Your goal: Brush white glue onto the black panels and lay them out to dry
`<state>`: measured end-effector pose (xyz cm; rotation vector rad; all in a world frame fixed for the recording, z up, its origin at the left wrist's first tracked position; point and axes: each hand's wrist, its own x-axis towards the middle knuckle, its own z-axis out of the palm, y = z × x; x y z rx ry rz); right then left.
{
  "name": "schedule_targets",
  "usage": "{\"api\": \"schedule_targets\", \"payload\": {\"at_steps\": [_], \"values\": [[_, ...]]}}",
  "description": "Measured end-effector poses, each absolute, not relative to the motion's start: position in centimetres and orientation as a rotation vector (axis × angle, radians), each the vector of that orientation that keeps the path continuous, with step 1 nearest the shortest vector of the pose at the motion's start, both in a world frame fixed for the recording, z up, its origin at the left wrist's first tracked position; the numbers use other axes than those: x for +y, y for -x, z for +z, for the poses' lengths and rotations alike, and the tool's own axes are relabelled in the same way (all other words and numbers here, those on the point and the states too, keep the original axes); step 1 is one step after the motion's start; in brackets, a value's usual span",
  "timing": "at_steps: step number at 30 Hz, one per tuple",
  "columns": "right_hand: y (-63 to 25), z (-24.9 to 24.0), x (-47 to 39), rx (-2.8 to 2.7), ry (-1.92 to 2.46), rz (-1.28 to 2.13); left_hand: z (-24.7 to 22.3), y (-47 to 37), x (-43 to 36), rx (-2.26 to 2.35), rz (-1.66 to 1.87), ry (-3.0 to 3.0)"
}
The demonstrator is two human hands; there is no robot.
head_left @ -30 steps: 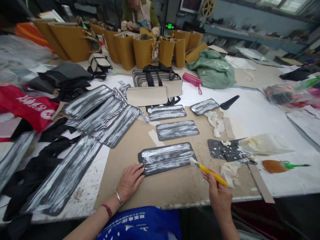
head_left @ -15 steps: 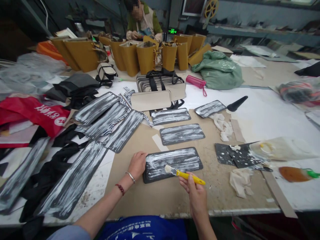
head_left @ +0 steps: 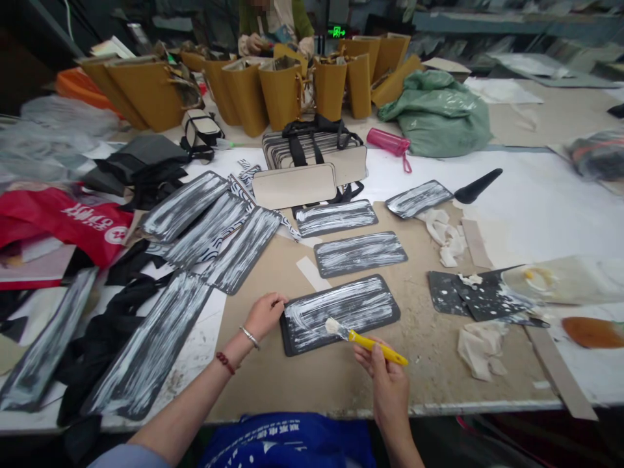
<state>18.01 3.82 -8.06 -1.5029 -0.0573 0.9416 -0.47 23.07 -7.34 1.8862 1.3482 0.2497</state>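
Brushing: near panel (head_left: 358, 300) was apparently being coated.
Brush (head_left: 359, 338): was clamped by right fingers (head_left: 379, 357).
Edge (head_left: 286, 333): was pinched by left fingers (head_left: 274, 300).
Next stroke: steadying seemed needed.

back of room: dim, blurred | sign (head_left: 336, 31): lit green | shelf (head_left: 487, 23): blue-grey, cluttered, right rear | far table (head_left: 517, 133): beige top | near table (head_left: 541, 214): white top | upper left corner: dark
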Motion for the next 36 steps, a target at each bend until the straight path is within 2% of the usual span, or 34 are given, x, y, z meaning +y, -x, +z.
{"api": "schedule_targets", "payload": {"at_steps": [9, 15, 22, 29, 36], "values": [[-17.7, -8.0, 3.7, -0.079, 1.554, 0.909, -6.6, 0.6, 21.7, 1.411, 0.313, -1.794], [-17.4, -8.1, 3.6, -0.125, 1.551, 0.892, -6.7, 0.0, 20.5, 1.277, 0.418, -1.527], [-17.1, -7.5, 3.2, -0.192, 1.545, 0.882, -7.3, 0.4, 20.2, 1.207, 0.324, -1.437], [-14.6, -6.9, 4.0, -0.332, 1.519, 1.028, -7.9, 0.4, 19.4, 1.249, 0.338, -1.387], [-24.2, -7.0, 3.3, -0.151, 1.590, 0.540, -8.2, 0.5, 18.7, 1.347, 0.343, -1.352]]}}
